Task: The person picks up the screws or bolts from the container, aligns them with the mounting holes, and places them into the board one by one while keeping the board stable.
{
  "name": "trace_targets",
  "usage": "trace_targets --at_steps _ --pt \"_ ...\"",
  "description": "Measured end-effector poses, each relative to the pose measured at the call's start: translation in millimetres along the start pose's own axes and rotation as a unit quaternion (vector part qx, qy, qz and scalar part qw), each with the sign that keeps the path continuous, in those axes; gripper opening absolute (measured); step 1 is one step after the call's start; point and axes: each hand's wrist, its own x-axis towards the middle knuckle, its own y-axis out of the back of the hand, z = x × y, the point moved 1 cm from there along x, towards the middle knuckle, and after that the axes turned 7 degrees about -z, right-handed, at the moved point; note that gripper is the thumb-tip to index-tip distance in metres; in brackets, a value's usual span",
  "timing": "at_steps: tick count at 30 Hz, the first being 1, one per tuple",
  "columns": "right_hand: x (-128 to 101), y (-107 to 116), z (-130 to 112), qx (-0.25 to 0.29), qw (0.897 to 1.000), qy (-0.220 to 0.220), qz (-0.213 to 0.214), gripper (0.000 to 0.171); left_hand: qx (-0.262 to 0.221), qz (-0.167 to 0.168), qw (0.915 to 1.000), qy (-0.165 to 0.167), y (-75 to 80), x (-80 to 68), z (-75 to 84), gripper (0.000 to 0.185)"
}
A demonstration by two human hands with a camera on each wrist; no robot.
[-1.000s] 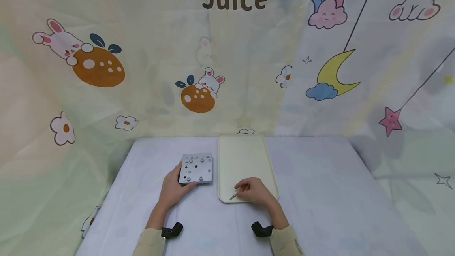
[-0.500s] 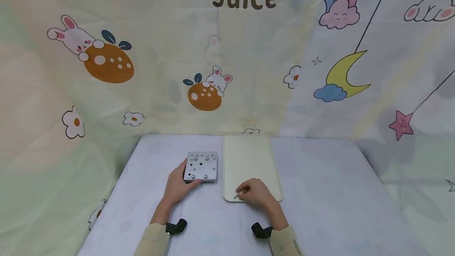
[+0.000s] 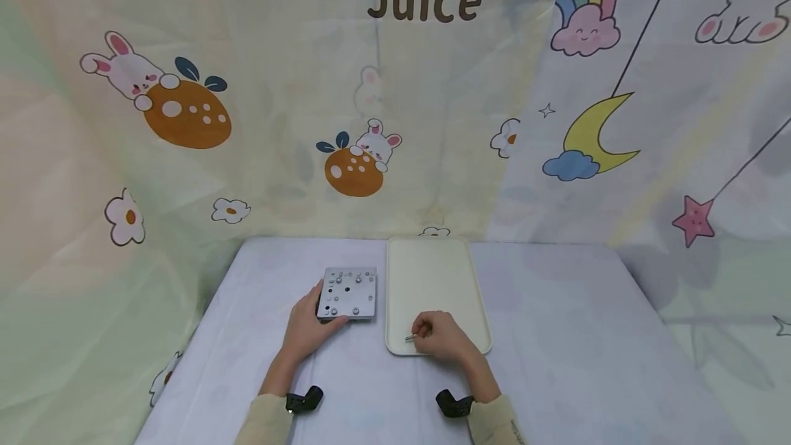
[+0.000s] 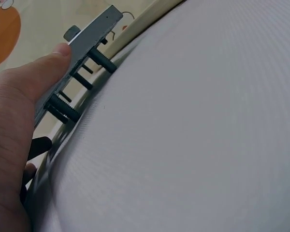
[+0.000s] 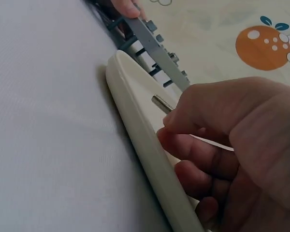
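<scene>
A grey metal plate with holes and several screws stands on the table left of a cream tray. My left hand holds its near left corner, thumb on the edge; the left wrist view shows the plate raised on dark screw shafts. My right hand rests on the tray's near end and pinches a small silver screw. In the right wrist view the screw's threaded end pokes out from my fingers above the tray rim, with the plate behind.
The table wears a pale lilac cloth. Printed fabric backdrops hang close behind it and along both sides. Black wrist camera mounts sit near the table's front edge.
My right hand has lifted the screw slightly and turned it from slanted to nearly level. The left hand and plate have stayed put; the view shifted a little.
</scene>
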Motion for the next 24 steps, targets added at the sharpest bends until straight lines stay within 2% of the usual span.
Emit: trace_targets --at_steps 4,8,15,24 --pt "8 -4 0 0.037 0.999 0.013 0.009 0.012 0.004 0.002 1.0000 -0.002 -1.2 -3.7 -2.4 0.110" --pt "25 -3 -8 0.058 0.998 0.015 0.013 0.012 0.000 0.001 1.0000 -0.006 -1.1 -3.4 -2.3 0.111" --pt "77 6 -40 0.041 0.998 0.037 0.012 0.013 -0.008 0.001 0.9999 0.007 3.4 3.6 -0.7 0.112" --pt "123 -10 -71 0.048 0.998 0.043 -0.002 0.014 -0.002 -0.003 1.0000 0.008 1.3 0.7 0.7 0.112"
